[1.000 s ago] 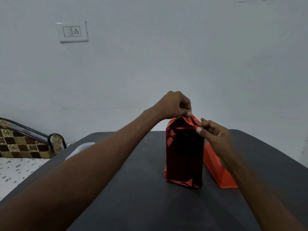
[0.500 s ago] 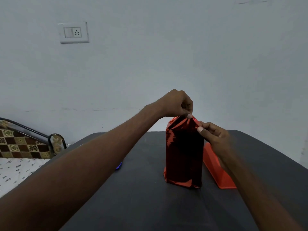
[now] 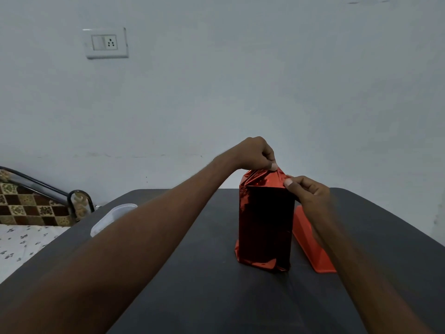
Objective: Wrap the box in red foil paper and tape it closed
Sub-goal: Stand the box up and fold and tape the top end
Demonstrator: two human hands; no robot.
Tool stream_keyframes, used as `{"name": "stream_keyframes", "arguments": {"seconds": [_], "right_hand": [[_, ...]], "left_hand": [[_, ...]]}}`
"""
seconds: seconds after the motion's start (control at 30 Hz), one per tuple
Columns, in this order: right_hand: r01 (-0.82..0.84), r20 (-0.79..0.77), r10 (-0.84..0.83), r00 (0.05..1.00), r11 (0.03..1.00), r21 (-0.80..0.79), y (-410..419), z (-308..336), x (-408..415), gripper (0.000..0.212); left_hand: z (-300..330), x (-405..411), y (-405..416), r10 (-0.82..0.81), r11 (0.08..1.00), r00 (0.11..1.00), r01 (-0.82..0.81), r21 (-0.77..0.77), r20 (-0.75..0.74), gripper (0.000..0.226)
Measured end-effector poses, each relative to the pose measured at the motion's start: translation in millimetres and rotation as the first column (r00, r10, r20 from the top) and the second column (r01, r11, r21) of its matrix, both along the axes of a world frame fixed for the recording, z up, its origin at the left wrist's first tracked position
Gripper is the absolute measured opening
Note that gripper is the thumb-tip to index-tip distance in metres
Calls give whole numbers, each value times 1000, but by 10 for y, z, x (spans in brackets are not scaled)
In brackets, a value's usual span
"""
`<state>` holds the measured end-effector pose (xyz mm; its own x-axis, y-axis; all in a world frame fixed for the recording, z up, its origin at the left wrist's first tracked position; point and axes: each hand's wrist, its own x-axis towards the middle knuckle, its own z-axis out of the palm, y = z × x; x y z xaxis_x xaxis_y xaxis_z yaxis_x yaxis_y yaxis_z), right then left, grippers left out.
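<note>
A tall box wrapped in shiny red foil paper (image 3: 265,225) stands upright on the dark table (image 3: 192,285). Its foil is gathered into a peak at the top. My left hand (image 3: 255,154) reaches over from the left and pinches the top foil fold with thumb and fingertips. My right hand (image 3: 310,191) pinches the foil at the top right corner of the box. The box itself is hidden under the foil. No tape can be seen.
A flat orange-red piece (image 3: 310,242) lies on the table just right of the box. A white plastic lid or container (image 3: 113,218) sits at the table's left edge. Beyond it is a bed with a patterned headboard (image 3: 31,206). A wall stands behind.
The two hands have barely shifted; they keep pinching the foil at the top. The white container, hidden by my left arm half a second ago, shows again.
</note>
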<state>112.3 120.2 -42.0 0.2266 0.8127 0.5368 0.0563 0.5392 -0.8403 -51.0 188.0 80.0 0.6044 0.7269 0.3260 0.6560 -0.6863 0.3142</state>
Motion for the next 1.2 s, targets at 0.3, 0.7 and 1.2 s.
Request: {"name": "stream_keyframes", "arguments": {"seconds": [0.3,0.7,1.2], "right_hand": [[12,-47,-14,999,999,-40,5,19,0,15],[10,125,-18,992,998,62,-20,42,1,26],[13,109,-26,994,993,114,-19,-37,-49,27]], "left_hand": [[-154,48,125,34,997,999,-32,-76,24,11],[-428,10,192,74,996,980,-80,25,185,9],[-282,-295,68,221,971,959,-200,-131,177,38]]}}
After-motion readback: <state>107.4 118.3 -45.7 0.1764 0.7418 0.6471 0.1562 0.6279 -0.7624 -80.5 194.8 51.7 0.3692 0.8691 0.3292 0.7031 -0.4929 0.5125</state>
